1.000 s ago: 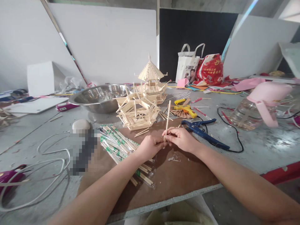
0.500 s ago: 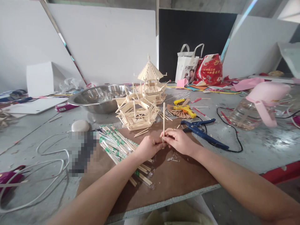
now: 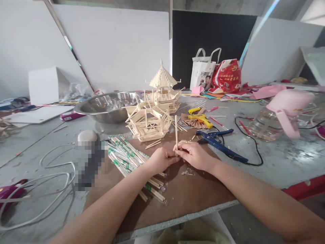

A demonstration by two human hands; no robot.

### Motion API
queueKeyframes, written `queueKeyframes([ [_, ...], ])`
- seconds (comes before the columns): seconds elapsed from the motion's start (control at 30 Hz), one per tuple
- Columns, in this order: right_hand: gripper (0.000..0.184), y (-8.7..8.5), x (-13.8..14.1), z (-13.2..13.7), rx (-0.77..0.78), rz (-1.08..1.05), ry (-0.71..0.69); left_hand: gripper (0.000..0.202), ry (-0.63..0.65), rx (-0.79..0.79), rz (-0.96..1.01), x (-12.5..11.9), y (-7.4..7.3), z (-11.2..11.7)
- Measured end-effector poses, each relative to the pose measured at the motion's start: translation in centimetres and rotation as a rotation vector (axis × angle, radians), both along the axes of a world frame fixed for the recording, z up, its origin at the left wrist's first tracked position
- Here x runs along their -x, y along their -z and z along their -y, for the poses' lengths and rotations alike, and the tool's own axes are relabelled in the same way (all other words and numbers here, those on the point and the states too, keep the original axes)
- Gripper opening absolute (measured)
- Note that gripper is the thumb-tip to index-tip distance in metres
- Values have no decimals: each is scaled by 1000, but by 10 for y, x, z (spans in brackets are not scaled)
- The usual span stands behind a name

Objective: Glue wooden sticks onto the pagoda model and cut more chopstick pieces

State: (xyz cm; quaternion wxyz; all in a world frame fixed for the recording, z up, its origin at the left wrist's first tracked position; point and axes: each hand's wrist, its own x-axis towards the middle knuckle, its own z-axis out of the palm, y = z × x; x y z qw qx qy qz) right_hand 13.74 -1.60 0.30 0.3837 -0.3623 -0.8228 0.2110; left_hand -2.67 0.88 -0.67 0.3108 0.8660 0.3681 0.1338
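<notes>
An upright wooden chopstick (image 3: 176,133) rises from between my hands, over the brown board (image 3: 188,206). My right hand (image 3: 194,155) pinches its lower part between thumb and fingers. My left hand (image 3: 162,160) is closed at its bottom end, thumb meeting the right fingertips; the lower tip is hidden. Just beyond my hands stands a model built of chopsticks, with an open framework (image 3: 149,125) in front and a roofed pavilion (image 3: 164,78) behind. Wrapped chopsticks (image 3: 127,154) in clear and green packaging lie beside and under my left forearm.
Blue cutters (image 3: 220,144) and a yellow glue gun (image 3: 200,119) with a black cord lie to the right. A metal basin (image 3: 101,113) stands behind left, a pink-lidded jug (image 3: 274,118) at far right. Plastic scraps (image 3: 188,172) lie near my right wrist.
The chopstick has sunk slightly lower between my hands and shifted a little left. My hands stay almost in the same place, both closed on it.
</notes>
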Motion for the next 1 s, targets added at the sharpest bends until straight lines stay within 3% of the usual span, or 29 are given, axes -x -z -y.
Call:
queueKeyframes([
  [0.37,11,-2,-1,-2,-21,21,5,39,28,34,39,-1,-4,0],
  [0.63,16,-3,-7,-2,43,3,13,33,-37,-10,23,-3,-2,2],
  [0.7,23,-10,-19,-11,81,38,76,31,-45,-9,19,-4,-4,3],
  [0.8,33,-24,-45,-39,102,182,357,30,-46,-8,28,-3,-5,4],
  [0.9,28,-34,-66,-74,97,503,507,31,-51,-31,20,-3,-2,2],
  [1.0,30,-36,-69,-99,107,806,579,32,-55,-43,16,-2,1,1],
])
